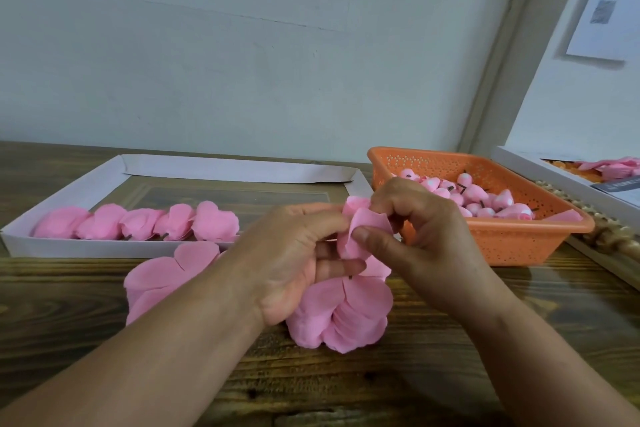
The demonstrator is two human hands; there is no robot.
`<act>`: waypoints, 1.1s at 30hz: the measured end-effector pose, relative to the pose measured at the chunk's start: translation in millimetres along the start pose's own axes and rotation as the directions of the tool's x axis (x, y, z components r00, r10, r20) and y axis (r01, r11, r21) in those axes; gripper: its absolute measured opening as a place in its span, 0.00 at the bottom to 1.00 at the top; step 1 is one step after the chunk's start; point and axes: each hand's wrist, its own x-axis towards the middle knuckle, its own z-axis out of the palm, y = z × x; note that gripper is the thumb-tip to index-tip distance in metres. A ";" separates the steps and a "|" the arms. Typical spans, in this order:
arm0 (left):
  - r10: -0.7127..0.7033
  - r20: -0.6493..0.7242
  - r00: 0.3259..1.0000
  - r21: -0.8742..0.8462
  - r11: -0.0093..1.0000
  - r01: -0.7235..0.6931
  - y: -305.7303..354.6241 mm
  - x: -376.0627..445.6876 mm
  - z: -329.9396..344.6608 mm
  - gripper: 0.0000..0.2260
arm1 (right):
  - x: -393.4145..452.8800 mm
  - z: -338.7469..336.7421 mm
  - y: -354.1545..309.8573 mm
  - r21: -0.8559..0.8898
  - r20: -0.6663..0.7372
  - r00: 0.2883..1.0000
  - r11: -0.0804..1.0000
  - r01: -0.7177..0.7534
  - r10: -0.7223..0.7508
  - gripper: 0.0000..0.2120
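Two hands shaping a pink flower (360, 236) above a table (519, 340).
Left hand (298, 253) and right hand (426, 243) both pinch it with curled fingers, just left of the orange basket (519, 246); the wall sheet (602, 10) beyond the basket has unreadable print.

Your head-worn camera looks forward and slightly down, close over your left hand (294, 260) and right hand (426, 236) at the wooden table (519, 340), facing the pale wall (242, 45) behind.

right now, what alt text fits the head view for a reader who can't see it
The left hand and right hand fold a pink petal round a pink bud, above a pile of loose petals on a wooden table. Behind, a white tray holds a row of pink flowers and an orange basket holds more buds.
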 end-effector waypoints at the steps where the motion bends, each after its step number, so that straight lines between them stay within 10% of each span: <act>1: 0.015 0.009 1.000 0.001 1.000 -0.015 0.4 -0.7 -0.3 0.11 | -0.1 -0.1 0.1 0.003 -0.002 1.000 1.000 -0.005 0.005 0.06; 6: 0.074 0.086 0.994 0.100 0.992 -0.083 0.8 -4.4 0.5 0.20 | 0.1 -2.3 2.1 0.023 -0.002 1.000 0.999 -0.029 0.029 0.08; 17: 0.007 0.142 0.990 -0.116 0.993 0.010 3.6 -1.6 -1.3 0.06 | -0.6 -8.1 -5.0 0.267 -0.036 0.999 0.964 0.006 0.004 0.11; 33: -0.022 0.232 0.972 -0.150 0.987 0.058 5.8 0.2 -7.6 0.21 | -2.8 -11.6 -12.7 -0.054 -0.049 0.982 0.982 0.180 -0.183 0.14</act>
